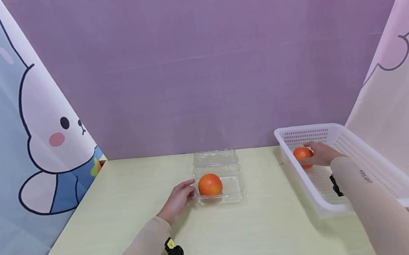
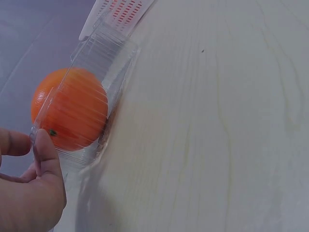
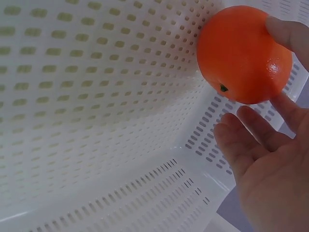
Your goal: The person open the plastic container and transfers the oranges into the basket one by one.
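Inside the basket [image 1: 360,151], left of my right hand [image 1: 322,154], lies the orange [image 1: 302,155] it grips; my left hand [image 1: 177,199] pinches the clear container [image 1: 232,182].

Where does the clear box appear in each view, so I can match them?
Head: the clear box is just below centre.
Left wrist: upper left.
Right wrist: not in it.
Shared landmark: the white basket, at right in head, at the top in left wrist, across most of right wrist.
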A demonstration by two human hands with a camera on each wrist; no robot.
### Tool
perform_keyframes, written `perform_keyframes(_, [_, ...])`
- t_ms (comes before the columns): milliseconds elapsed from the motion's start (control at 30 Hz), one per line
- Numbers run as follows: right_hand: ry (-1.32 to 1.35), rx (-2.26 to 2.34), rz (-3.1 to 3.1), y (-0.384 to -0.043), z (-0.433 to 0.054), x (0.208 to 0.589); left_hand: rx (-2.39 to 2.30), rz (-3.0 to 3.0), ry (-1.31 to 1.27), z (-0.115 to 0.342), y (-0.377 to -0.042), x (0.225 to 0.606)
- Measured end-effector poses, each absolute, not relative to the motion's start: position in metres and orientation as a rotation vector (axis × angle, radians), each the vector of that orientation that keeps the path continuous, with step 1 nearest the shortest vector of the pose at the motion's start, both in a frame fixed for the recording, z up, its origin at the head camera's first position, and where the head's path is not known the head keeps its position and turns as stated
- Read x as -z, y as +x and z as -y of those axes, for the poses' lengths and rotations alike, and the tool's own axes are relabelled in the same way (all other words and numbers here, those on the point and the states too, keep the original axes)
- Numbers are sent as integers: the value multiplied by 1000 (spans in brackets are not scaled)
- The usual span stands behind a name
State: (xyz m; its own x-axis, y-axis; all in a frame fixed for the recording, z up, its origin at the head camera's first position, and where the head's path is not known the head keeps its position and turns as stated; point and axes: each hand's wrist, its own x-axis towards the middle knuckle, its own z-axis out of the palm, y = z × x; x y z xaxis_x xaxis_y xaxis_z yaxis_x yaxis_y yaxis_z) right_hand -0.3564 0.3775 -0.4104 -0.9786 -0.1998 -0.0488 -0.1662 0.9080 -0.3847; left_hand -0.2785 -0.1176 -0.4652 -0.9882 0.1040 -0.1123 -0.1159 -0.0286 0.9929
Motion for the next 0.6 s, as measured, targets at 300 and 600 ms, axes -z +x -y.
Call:
perform_keyframes(300, [-343,595,-2975,-349,-379,397,-2153,-2079,-13,117,-276,462])
perform_keyframes(600, [-391,584,-3029,-348,-379,392,-2156,-2086,-10,118,-276,464])
